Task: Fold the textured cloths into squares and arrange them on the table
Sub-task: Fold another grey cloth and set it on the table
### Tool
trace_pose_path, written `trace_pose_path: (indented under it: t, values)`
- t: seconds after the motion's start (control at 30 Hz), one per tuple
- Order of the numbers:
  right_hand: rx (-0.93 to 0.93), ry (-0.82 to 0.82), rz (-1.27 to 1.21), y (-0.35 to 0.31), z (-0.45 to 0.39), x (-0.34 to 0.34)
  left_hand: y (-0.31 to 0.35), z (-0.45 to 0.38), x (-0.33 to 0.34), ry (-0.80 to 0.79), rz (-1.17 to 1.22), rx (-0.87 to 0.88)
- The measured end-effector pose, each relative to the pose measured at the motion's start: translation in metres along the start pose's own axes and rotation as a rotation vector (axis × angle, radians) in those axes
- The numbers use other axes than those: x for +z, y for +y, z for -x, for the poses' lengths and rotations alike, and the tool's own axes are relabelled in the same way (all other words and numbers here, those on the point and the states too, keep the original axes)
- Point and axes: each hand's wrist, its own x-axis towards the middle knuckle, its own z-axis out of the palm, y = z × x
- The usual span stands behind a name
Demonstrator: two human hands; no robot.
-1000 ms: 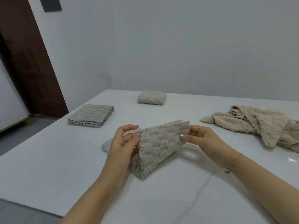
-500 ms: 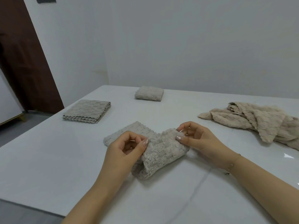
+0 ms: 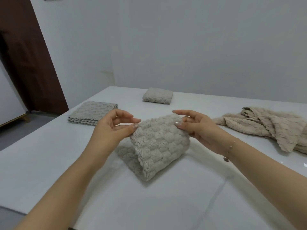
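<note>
Fingers point(image 3: 135, 126) of both hands pinch the grey cloth's point(image 3: 157, 143) raised edge.

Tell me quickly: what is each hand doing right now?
Left hand: pinching the grey cloth at its upper left corner.
Right hand: pinching the same cloth's upper right corner.

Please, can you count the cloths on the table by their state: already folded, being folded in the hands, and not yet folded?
Folded and set down: 2, the flat grey stack and the small folded cloth.
Being folded: 1, the grey cloth pinched by the left hand and right hand.
Unfolded: 1 beige heap; how many cloths it holds cannot be told.
Total: 4 items.
</note>
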Motion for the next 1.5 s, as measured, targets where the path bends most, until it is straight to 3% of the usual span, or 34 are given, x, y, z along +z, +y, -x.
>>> trace_pose_path:
  t: [0.43, 0.67, 0.83, 0.97, 1.0, 1.07, 1.17, 1.23, 1.3, 1.5]
  values:
    - [0.183, 0.041, 0.151, 0.03, -0.064, 0.039, -0.053, -0.023, -0.045, 0.108, -0.383, -0.128]
    - [0.213, 0.08, 0.077, 0.031, -0.06, 0.038, -0.062, -0.025, -0.049, 0.104, -0.501, -0.089]
    - [0.167, 0.021, 0.048, 0.032, -0.031, 0.014, -0.065, -0.021, -0.05, 0.082, -0.551, -0.086]
    - [0.113, -0.009, 0.086, 0.034, -0.016, 0.007, -0.055, -0.013, -0.039, 0.182, -0.635, 0.026]
    - [0.086, -0.016, 0.102, 0.035, -0.014, 0.009, -0.049, -0.01, -0.033, 0.165, -0.637, 0.098]
    - [0.057, -0.03, 0.127, 0.035, -0.011, 0.014, -0.034, -0.006, -0.013, -0.015, -0.586, 0.172]
    - [0.03, -0.023, 0.191, 0.036, -0.011, 0.019, -0.031, -0.007, 0.013, -0.355, -0.644, 0.121]
    - [0.018, 0.004, 0.248, 0.037, -0.009, 0.018, -0.042, -0.01, 0.02, -0.494, -0.856, 0.049]
    - [0.028, 0.029, 0.287, 0.038, -0.009, 0.017, -0.052, -0.01, 0.019, -0.562, -1.045, 0.028]
    - [0.085, 0.081, 0.382, 0.042, -0.009, 0.012, -0.056, -0.005, 0.018, -0.588, -1.195, 0.084]
